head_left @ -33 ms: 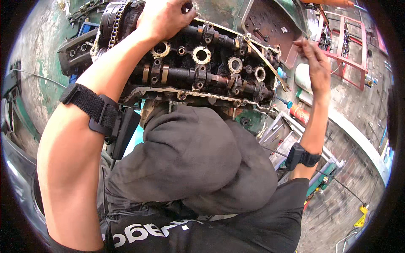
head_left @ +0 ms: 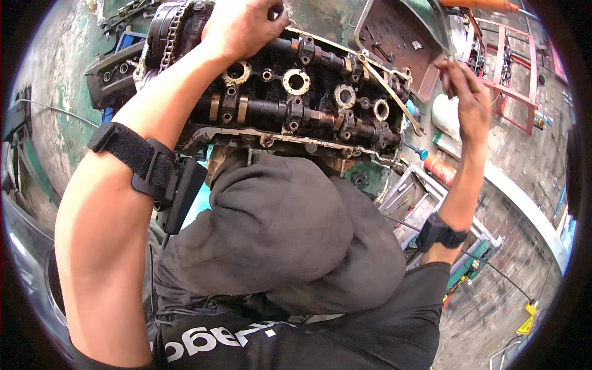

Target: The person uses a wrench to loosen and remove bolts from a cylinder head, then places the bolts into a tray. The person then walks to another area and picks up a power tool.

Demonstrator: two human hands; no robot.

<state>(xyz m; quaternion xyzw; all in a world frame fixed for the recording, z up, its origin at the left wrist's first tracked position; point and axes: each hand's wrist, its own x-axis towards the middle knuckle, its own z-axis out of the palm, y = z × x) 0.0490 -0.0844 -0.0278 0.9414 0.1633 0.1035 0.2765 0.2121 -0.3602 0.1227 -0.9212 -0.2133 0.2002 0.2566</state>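
Note:
An oily engine cylinder head (head_left: 327,120) with exposed camshafts lies across the top of my view, its timing chain (head_left: 168,46) at the left end. My left hand (head_left: 246,24) is at its upper edge beside the chain end, fingers curled around something dark that I cannot make out. A long combination wrench (head_left: 391,92) rests diagonally on the right end of the head. My right hand (head_left: 465,98) is raised just right of that end, away from the wrench, with fingers loosely bent and apart and nothing visible in them.
A shallow tray (head_left: 398,46) with small bolts sits behind the head. At right are a red metal frame (head_left: 512,86), a white container (head_left: 449,116), a red cylinder (head_left: 439,168) and a yellow object (head_left: 527,317). My bent legs (head_left: 277,228) are beneath the head.
My right hand has moved a little to the right, and its fingers are slightly more bent. My left hand stays at the head's upper edge.

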